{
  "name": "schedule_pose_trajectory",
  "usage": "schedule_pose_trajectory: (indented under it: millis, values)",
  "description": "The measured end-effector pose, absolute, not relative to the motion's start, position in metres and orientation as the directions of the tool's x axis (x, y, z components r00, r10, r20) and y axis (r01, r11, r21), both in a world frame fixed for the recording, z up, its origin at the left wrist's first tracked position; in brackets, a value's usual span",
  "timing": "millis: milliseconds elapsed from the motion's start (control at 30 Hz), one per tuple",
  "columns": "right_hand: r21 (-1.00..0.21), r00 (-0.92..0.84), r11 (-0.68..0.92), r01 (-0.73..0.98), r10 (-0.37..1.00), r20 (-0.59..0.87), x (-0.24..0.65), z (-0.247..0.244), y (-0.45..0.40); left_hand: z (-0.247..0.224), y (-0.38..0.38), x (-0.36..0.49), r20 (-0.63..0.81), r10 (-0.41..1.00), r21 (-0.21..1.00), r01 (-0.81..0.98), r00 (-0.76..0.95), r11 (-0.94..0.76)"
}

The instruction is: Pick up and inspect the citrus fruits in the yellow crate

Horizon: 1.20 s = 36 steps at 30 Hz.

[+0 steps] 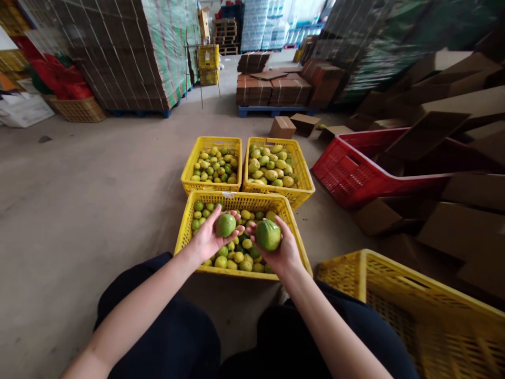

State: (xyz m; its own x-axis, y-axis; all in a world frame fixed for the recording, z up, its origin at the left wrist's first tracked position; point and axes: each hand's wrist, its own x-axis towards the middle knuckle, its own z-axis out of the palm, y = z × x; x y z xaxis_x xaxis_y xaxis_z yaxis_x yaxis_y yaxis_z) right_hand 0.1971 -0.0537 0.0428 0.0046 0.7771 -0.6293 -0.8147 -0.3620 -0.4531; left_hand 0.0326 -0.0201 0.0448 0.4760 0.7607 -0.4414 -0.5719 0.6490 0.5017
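Note:
Palm up, my left hand (211, 236) holds a smooth green lemon (225, 225), its fingers partly spread beneath the fruit. My right hand (284, 251) cradles a larger green lemon (268, 235) with ridges near its top, the fingers curled around its side. Both hands are above the near yellow crate (240, 270), which contains many green and yellow lemons (239, 257); my hands and forearms cover part of them. The two held fruits are side by side, a small gap apart.
Behind stand two yellow crates of lemons, a left one (189, 167) and a right one (305, 179). To the right are a red crate (339, 181) with cardboard boxes and another yellow crate (361, 273). Flattened cardboard (290, 90) sits on a blue pallet (260, 111).

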Motion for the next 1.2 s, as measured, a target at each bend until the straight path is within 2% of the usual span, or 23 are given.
schedule_pose_trajectory:
  millis: [233,400,567,733,967,1200]
  values:
    - [-0.349,-0.066,-0.363,-0.864,0.769,-0.635,0.196,0.045,-0.059,0.047,-0.019,0.031,-0.563,0.725,0.480,-0.557,0.396,0.678]
    - [-0.402,0.033,-0.387,-0.830,0.685,-0.728,0.196,0.036,-0.052,0.039,-0.015,0.032,-0.565,0.728,0.483,-0.560,0.388,0.673]
    - [-0.417,0.070,-0.332,-0.846,0.707,-0.704,0.195,0.034,-0.052,0.035,-0.017,0.038,-0.575,0.736,0.531,-0.521,0.358,0.669]
    - [-0.419,0.126,-0.272,-0.866,0.693,-0.710,0.196,0.038,-0.053,0.041,-0.018,0.039,-0.602,0.735,0.484,-0.590,0.313,0.647]
    - [-0.410,0.049,-0.420,-0.810,0.648,-0.760,0.195,0.032,-0.050,0.037,-0.015,0.035,-0.650,0.658,0.385,-0.583,0.379,0.716]
    - [-0.443,0.089,-0.376,-0.814,0.673,-0.735,0.192,0.034,-0.051,0.042,-0.017,0.036,-0.607,0.737,0.455,-0.631,0.297,0.628]
